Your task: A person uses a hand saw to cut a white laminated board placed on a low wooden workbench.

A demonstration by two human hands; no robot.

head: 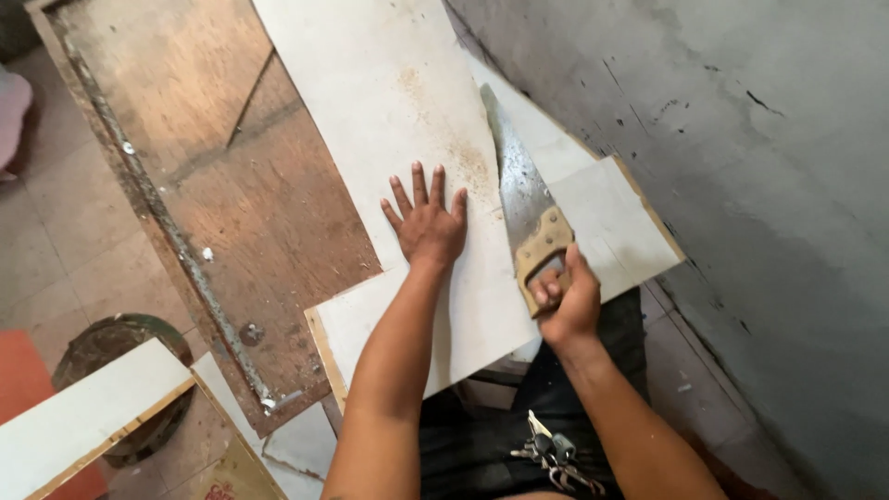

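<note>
A person's two bare arms were seen from above, reaching forward over a workbench. At the far left, a white-faced offcut board [79,417] lay across a round dark bucket [120,338] on the tiled floor. To its right, a worn brown plywood benchtop [250,213] was shown, edged by a rusty metal strip [176,241].

Across the benchtop a long white laminated panel [389,120] was laid, its long axis running from the near edge away toward the top of the view, slightly tilted. The left hand [426,222] was pressed flat on the panel, fingers spread fully open and nothing gripped — it served only to pin the sheet down. Just to its right, a handsaw blade [514,176] was set into the panel, its length running along the same axis as the sheet, with sawdust scattered beside the cut. The right hand [565,296] was closed tightly around the saw's tan wooden handle [542,245], nearer the body than the left hand.

The saw lay between the two hands, closest to the right. A second white board [620,222] lay to the right of the blade, and a grey plastered wall [741,185] stood close beyond it — little room was left on that side. A bunch of keys [551,454] hung at the waist.
</note>
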